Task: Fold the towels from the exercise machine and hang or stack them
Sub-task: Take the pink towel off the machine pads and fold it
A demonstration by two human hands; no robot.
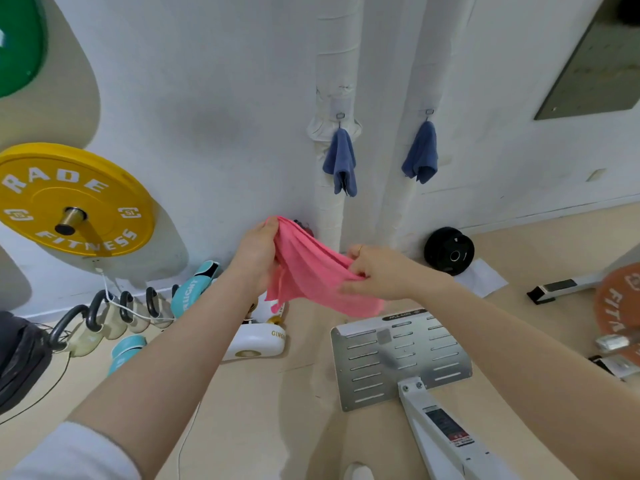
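Left fingers [268, 226]: curled tight round the top end of the pink towel [311, 268], bunching it at the highest point of the cloth.
Right fingers [356, 268]: pinching the lower end of the same towel, thumb and forefinger closed on a gathered edge, a ring showing on one finger.
Left hand [258, 252]: up in the air in front of the wall, arm reaching in from the lower left with a white sleeve pushed up at the elbow.
Right hand [377, 271]: a touch lower and to the right, arm coming in from the lower right.
Pink towel: stretched on a slant between both hands, pleated along its length, loose corners drooping below, held clear of the floor, above the metal footplate [401, 358].
Blue towels: two already hanging on the wall, the left blue towel [341, 161] from a hook on the white wrapped pipe [332, 64], the right blue towel [420, 154] from a hook just beside it on the next pipe.
Exercise machine: perforated grey footplate on the floor right under the right hand, its white beam [436, 427] running to the bottom edge.
Wall, left side: yellow weight plate [69, 199] on a peg, a green one in the top corner.
Floor: kettlebells [104, 317] lined along the wall's foot, a black weight plate [448, 251] leaning by the pipes.
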